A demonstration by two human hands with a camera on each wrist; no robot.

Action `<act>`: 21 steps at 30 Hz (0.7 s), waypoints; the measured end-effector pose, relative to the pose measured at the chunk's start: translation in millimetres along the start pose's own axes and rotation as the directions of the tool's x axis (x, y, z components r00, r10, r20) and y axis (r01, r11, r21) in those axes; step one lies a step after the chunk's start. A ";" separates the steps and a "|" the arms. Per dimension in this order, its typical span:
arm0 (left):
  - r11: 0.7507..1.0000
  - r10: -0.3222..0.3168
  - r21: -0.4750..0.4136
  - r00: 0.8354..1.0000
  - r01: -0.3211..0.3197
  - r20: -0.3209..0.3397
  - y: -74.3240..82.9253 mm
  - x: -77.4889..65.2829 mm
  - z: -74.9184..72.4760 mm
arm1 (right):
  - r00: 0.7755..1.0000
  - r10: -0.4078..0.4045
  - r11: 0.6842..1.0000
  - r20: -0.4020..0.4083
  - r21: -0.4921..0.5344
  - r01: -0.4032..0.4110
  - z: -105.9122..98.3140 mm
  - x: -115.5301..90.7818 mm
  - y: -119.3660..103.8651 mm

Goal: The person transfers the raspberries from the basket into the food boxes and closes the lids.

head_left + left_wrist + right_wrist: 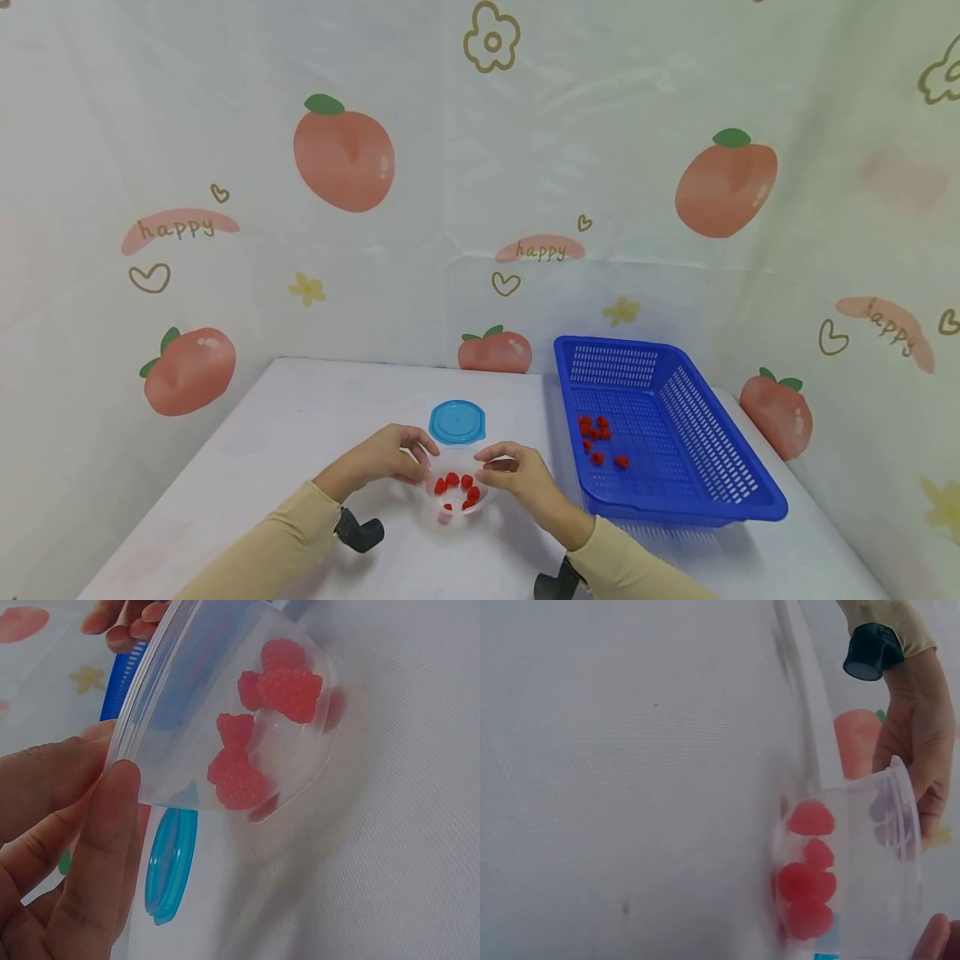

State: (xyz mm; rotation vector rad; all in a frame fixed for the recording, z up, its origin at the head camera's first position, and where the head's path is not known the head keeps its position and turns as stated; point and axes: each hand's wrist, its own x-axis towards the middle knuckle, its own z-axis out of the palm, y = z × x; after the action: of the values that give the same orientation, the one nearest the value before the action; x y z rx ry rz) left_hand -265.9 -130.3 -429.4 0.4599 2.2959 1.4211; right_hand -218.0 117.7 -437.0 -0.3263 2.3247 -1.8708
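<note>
Conceivably, the tub (457,493), roughly midway between the left and right edges of the bench (330,408), could tip and spill berries (473,493) if the left hand (393,454), pinching its rim (140,682), lifts before the right hand (521,479), whose grip I cannot tell.

Raspberries (452,479): bright red. Container (176,769): clear, colourless. Lid (457,422): turquoise blue. Basket (667,433): deep blue, rows of slots. Counter (337,408): white. Sleeves (277,533): beige. Wrist cameras (363,535): black. Backdrop (600,83): white, printed with coral-red fruit (343,161), green leaves (324,104), yellow flowers (307,289), brown-gold heart outlines (150,278), matching "happy" lettering (176,229) on pink bands.
</note>
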 end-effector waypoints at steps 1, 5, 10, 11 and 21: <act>1.000 -0.002 0.001 1.000 0.002 -0.004 0.0 0.0 0.3 | 1.000 -0.004 1.000 0.002 0.004 0.004 -0.4 0.0 -0.9; 1.000 -0.014 0.001 1.000 0.014 -0.018 0.4 -0.1 1.4 | 0.999 -0.030 0.999 0.016 0.019 0.029 -3.5 0.4 -6.4; 1.000 -0.018 0.000 1.000 0.018 -0.025 0.7 0.3 1.7 | 0.997 -0.055 0.998 0.046 0.020 0.054 -12.0 0.2 -20.5; 1.000 -0.016 0.000 1.000 0.016 -0.025 0.7 0.4 1.6 | 0.997 -0.060 0.998 0.050 0.018 0.059 -14.3 -0.2 -24.0; 1.000 -0.019 0.013 0.999 0.019 -0.033 0.2 0.9 1.6 | 0.996 -0.079 0.997 0.046 -0.009 0.080 -45.0 0.4 -55.4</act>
State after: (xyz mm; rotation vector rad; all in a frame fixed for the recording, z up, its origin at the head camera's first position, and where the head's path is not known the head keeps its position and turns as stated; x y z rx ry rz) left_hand -265.9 -128.6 -430.0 0.4207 2.3303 1.4155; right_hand -224.9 148.8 -373.2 -0.4642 2.3253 -1.8658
